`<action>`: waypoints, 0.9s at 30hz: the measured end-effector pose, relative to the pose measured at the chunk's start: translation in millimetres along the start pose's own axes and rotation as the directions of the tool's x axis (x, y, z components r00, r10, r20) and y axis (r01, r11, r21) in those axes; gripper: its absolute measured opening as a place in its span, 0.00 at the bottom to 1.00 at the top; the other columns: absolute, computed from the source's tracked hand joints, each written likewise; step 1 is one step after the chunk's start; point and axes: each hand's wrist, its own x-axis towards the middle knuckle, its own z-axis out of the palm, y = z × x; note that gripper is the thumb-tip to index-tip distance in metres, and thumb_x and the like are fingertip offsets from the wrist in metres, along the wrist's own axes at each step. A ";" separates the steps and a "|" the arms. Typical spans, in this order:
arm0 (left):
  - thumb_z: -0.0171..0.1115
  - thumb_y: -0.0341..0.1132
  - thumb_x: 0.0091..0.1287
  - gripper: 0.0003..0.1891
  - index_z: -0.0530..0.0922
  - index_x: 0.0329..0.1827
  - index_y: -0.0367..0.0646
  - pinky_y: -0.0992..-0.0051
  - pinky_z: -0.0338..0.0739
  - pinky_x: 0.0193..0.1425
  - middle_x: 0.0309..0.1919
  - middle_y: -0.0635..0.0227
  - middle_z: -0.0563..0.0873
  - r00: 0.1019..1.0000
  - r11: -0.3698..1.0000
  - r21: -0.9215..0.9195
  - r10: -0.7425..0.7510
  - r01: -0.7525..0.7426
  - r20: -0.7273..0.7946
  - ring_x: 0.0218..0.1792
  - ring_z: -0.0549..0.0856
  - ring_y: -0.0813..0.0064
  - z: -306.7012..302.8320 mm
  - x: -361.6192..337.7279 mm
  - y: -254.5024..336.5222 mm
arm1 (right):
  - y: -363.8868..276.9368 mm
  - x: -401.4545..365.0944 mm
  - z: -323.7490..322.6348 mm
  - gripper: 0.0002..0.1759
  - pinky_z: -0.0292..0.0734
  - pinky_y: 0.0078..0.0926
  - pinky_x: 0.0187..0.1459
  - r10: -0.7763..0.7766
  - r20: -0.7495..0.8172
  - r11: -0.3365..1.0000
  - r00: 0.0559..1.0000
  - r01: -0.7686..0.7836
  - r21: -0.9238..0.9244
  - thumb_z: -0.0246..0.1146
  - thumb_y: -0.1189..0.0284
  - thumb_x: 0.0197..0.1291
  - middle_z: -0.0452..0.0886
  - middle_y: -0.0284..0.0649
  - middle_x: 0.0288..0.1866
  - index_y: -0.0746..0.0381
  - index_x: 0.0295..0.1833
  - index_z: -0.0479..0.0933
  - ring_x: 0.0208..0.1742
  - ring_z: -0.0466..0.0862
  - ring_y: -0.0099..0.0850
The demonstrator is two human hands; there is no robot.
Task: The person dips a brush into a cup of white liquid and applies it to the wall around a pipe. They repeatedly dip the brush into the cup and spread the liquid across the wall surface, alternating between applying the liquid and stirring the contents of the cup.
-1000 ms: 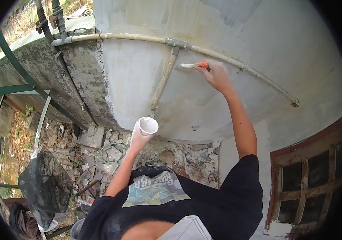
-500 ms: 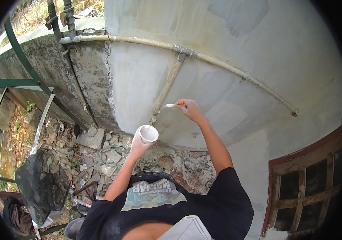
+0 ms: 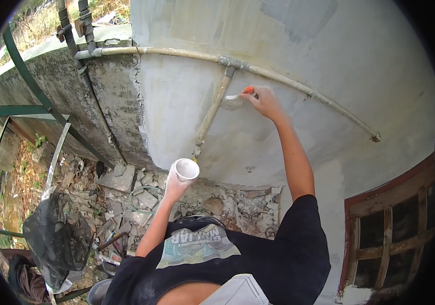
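Observation:
My left hand [image 3: 176,188] is wrapped round a white plastic cup [image 3: 186,170], its mouth facing up and white material coating its inside. In front of the wall [image 3: 273,147], higher and to the right, my right hand [image 3: 267,104] is closed on a small paintbrush [image 3: 234,98] with an orange handle. The brush's whitish head points left, right at the wall beside the vertical pipe [image 3: 211,109]. Pale residue covers the fingers of both hands.
A long pipe [image 3: 177,51] runs across the wall above my hands. Rubble [image 3: 121,195] lies along the wall's foot. To the left stand green metal bars [image 3: 29,76] and a black mesh [image 3: 57,234]. A wooden window frame [image 3: 380,254] is at the lower right.
My right hand has moved up and to the right with the brush, from low beside the vertical pipe to nearer its top. The left hand and cup have stayed almost in place.

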 end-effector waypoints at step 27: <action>0.84 0.36 0.53 0.38 0.74 0.66 0.38 0.63 0.78 0.67 0.57 0.57 0.85 0.998 0.998 -0.027 0.053 -0.052 0.033 0.59 0.85 0.62 12.2 6.9 -5.1 | 46.3 -83.1 111.5 0.13 0.79 0.38 0.38 0.036 0.066 0.996 0.997 -0.041 0.084 0.69 0.62 0.69 0.88 0.48 0.37 0.61 0.47 0.88 0.33 0.86 0.42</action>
